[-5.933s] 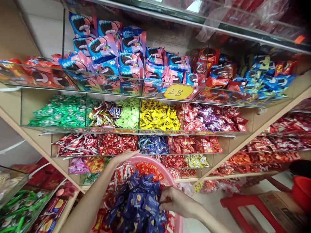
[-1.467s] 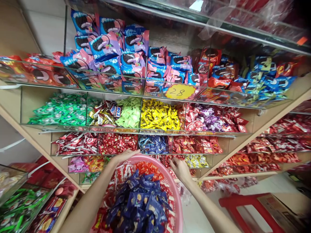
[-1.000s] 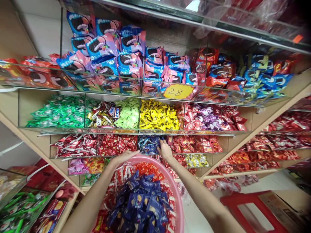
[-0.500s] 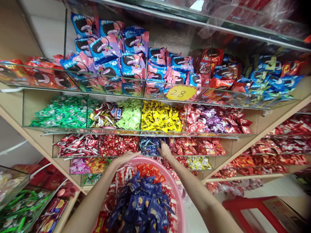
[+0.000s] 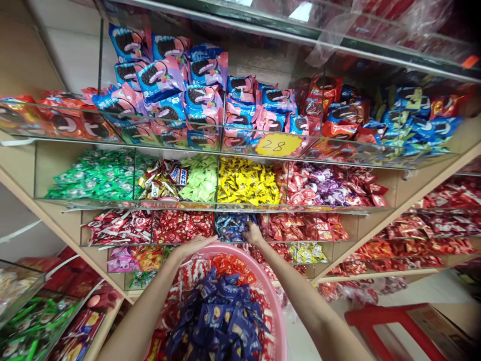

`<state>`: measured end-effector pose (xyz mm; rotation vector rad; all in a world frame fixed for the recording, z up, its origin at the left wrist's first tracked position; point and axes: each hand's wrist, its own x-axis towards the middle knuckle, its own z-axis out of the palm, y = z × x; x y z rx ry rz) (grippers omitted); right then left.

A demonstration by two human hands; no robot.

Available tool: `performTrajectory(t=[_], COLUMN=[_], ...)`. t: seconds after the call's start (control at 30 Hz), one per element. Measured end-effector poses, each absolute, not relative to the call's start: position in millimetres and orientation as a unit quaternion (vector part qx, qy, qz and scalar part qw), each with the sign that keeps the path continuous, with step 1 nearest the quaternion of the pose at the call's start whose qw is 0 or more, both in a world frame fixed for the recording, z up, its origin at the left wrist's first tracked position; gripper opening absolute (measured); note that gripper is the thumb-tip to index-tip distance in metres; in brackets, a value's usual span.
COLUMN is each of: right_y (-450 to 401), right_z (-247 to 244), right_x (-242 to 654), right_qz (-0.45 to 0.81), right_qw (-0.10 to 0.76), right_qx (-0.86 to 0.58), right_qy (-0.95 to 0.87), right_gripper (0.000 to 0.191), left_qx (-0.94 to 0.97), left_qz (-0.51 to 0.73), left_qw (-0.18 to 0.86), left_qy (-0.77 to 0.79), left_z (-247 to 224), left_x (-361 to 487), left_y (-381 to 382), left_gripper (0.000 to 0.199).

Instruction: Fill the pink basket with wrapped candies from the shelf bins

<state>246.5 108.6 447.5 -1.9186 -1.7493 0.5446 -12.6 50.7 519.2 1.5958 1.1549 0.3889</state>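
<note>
My right hand (image 5: 254, 234) reaches into a shelf compartment of dark blue wrapped candies (image 5: 230, 225). Its fingers are curled among the wrappers at the compartment's right side, and the fingertips are partly hidden. My left hand (image 5: 196, 244) lies flat with fingers stretched out, at the front edge of that shelf and by the far rim of a pink plastic basket (image 5: 277, 296). Inside the basket, a heap of navy blue candy packets (image 5: 218, 321) lies on top of red-and-white wrapped candies (image 5: 191, 273) and orange-red ones (image 5: 235, 265).
Glass-fronted shelves rise ahead, with blue-and-pink cookie packs (image 5: 161, 77), green candies (image 5: 101, 173) and yellow candies (image 5: 248, 180). A yellow "28" tag (image 5: 278, 145) hangs on the upper glass. A red stool-like frame (image 5: 379, 316) stands at the lower right, beside a cardboard box (image 5: 439, 331).
My right hand has shifted slightly, its fingers now bent lower among the dark blue candies. The left hand and basket stay nearly in place.
</note>
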Motion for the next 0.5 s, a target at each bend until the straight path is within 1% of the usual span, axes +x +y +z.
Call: performTrajectory(t=[0.4, 0.5], right_y=[111, 113], right_z=[435, 432], right_x=[250, 251], right_qz=[0.271, 0.282], right_qw=[0.317, 0.335], right_qx=[-0.689, -0.692], right_qy=[-0.593, -0.574], right_gripper=[0.024, 0.024], left_qx=[0.696, 0.694], left_qz=[0.155, 0.15], left_qw=[0.515, 0.52], left_qy=[0.475, 0.475], left_z=[520, 519], left_x=[-12, -13], left_y=[52, 53], left_gripper=[0.059, 0.06])
